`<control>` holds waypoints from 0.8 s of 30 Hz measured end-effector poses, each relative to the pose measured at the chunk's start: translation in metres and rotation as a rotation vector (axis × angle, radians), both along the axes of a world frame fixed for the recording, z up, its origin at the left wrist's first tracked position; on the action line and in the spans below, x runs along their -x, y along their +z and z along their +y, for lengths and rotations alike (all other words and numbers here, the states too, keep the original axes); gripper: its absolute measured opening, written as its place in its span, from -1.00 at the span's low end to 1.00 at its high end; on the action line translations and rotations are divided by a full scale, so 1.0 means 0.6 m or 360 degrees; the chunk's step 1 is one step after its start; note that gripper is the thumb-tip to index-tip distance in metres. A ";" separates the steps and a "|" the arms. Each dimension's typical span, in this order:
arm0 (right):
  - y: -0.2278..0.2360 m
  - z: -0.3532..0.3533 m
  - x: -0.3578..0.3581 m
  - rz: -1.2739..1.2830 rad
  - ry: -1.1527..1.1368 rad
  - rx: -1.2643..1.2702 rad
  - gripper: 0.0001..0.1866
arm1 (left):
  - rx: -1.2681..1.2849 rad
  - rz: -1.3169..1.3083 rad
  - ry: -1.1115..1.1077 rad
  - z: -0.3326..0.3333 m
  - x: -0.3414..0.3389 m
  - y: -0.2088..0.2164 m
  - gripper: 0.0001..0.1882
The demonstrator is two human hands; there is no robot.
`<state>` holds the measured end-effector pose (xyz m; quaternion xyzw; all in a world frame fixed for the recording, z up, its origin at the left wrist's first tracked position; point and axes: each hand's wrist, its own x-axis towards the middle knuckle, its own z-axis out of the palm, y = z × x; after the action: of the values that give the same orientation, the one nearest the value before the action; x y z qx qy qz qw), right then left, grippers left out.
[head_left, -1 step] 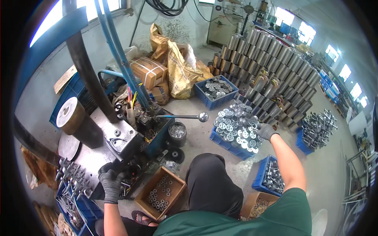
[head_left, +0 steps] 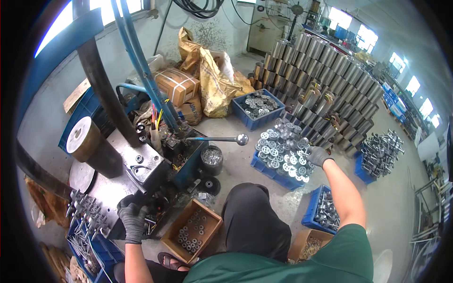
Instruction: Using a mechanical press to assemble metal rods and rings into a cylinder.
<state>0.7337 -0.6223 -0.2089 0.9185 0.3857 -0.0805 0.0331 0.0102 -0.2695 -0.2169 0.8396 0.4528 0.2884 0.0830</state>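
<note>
The floor point(head_left: 387, 212) spreads widest to the right of the disc crate point(head_left: 261, 166), and a narrower strip of it parts that crate from the steel desk point(head_left: 111, 188) well to its left; the stack of metal cylinders point(head_left: 325, 70) rises just beyond the disc crate; a white-strapped carton point(head_left: 177, 86) sits beyond it to the left, and the brown sack point(head_left: 191, 112) beside the carton bears dark printed lettering; the brown box point(head_left: 181, 243) lies nearer and left of the disc crate; the ball-ended lever point(head_left: 217, 139) juts toward the crate's left edge; the gloved right grip point(head_left: 318, 156) bends in at the crate's right edge, and whether it has hold of a disc cannot be told; the gloved left grip point(head_left: 133, 216) is half curled by the desk's near edge, far left of the crate, its hold hidden; the silver discs point(head_left: 274, 153) heap above the disc crate's rim.
</note>
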 end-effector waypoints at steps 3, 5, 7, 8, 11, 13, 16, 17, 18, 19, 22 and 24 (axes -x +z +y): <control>0.001 0.019 0.009 -0.0018 -0.0070 0.0158 -0.63 | -0.0168 0.0144 0.0074 0.007 -0.008 -0.018 -0.77; -0.016 0.015 0.001 0.0004 -0.0081 0.0200 -0.62 | 0.1031 -0.1538 0.0307 0.021 -0.024 -0.045 -0.61; -0.030 0.015 -0.001 -0.0032 -0.0068 0.0224 -0.60 | 0.0600 -0.0936 0.0251 0.027 -0.010 -0.062 -0.53; -0.035 0.011 -0.002 -0.0028 -0.0068 0.0231 -0.60 | 0.0166 -0.0341 0.0180 0.027 -0.007 -0.066 -0.45; -0.054 -0.008 -0.005 -0.0072 -0.0155 0.0205 -0.60 | 0.1059 -0.1435 0.0458 0.009 -0.047 -0.022 -0.46; -0.070 -0.002 -0.005 -0.0078 -0.0246 0.0162 -0.59 | 0.0616 -0.0960 0.0371 0.029 0.000 -0.070 -0.46; -0.112 -0.044 -0.054 -0.0103 -0.0462 0.0201 -0.58 | 0.0487 -0.0790 0.0302 0.032 -0.015 -0.082 -0.45; -0.121 -0.057 -0.070 -0.0093 -0.0494 0.0226 -0.59 | 0.0756 -0.1092 0.0362 0.030 -0.029 -0.073 -0.45; -0.129 -0.072 -0.085 -0.0084 -0.0530 0.0252 -0.59 | 0.0770 -0.1092 0.0350 0.029 -0.042 -0.067 -0.45; -0.132 -0.067 -0.087 -0.0077 -0.0525 0.0252 -0.59 | 0.0959 -0.1410 0.0391 0.025 -0.045 -0.056 -0.46; -0.131 -0.045 -0.087 -0.0112 -0.0648 0.0194 -0.63 | 0.0786 -0.1288 0.0421 0.031 -0.022 -0.081 -0.49; -0.126 -0.024 -0.075 -0.0091 -0.0652 0.0085 -0.66 | 0.0432 -0.0840 0.0406 0.033 0.009 -0.096 -0.50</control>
<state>0.7787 -0.6369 -0.2845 0.9784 0.1876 -0.0696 0.0514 0.0049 -0.2497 -0.2746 0.6537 0.5515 0.4411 0.2720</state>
